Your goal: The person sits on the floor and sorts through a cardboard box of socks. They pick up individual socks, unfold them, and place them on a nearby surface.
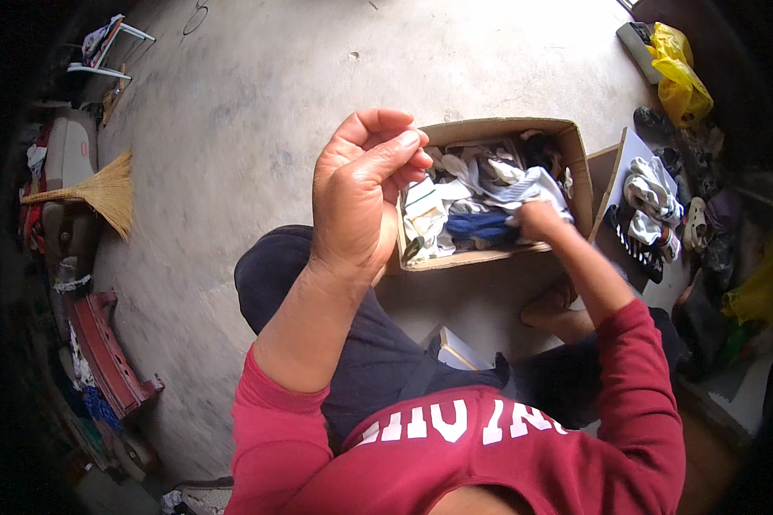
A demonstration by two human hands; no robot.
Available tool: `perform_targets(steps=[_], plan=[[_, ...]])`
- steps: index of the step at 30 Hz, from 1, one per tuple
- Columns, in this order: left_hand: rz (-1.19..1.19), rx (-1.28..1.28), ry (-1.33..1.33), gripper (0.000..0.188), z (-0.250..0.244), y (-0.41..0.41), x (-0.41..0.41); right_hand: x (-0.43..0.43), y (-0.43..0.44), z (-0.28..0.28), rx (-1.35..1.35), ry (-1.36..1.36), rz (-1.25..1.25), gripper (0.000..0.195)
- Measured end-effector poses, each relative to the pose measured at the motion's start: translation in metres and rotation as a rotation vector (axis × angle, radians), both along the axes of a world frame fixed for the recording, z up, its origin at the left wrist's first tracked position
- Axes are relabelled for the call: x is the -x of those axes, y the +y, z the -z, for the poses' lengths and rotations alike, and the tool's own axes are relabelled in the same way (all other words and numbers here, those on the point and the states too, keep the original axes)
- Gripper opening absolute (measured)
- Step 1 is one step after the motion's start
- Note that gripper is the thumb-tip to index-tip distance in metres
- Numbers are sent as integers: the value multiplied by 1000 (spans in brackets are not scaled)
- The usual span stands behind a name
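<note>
My left hand [367, 187] is raised in front of me, left of a cardboard box; its fingers curl loosely with the thumb near the fingertips, and nothing shows in it. My right hand [540, 221] reaches down into the near right part of the cardboard box [489, 259], touching a grey-white striped cloth [534, 187]. The hand is somewhat blurred and its fingertips are hidden, so its grip is unclear. White cloths [425, 215], a dark blue cloth [480, 226] and other small garments lie jumbled inside the box.
Right of the box, a bundle of white and grey garments [650, 193] rests against a light board [632, 145]. Further right are a pale clog [697, 224] and a yellow plastic bag [679, 84]. A straw broom [106, 190] and a red metal piece [106, 354] are at the left.
</note>
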State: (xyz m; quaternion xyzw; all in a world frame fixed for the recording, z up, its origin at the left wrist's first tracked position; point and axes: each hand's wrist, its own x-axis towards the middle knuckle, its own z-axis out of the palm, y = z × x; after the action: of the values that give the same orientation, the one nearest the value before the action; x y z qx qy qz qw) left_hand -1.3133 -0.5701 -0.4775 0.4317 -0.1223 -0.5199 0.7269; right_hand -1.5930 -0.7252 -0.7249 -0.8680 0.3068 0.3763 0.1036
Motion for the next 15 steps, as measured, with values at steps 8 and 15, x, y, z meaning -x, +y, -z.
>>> perform_targets(steps=[8, 15], plan=[[-33, 9, -8, 14, 4, 0, -1, 4, -58, -75, 418, -663, 358, 42], [-4, -4, -1, 15, 4, -11, 2, -87, 13, 34, -282, -648, 309, 29]])
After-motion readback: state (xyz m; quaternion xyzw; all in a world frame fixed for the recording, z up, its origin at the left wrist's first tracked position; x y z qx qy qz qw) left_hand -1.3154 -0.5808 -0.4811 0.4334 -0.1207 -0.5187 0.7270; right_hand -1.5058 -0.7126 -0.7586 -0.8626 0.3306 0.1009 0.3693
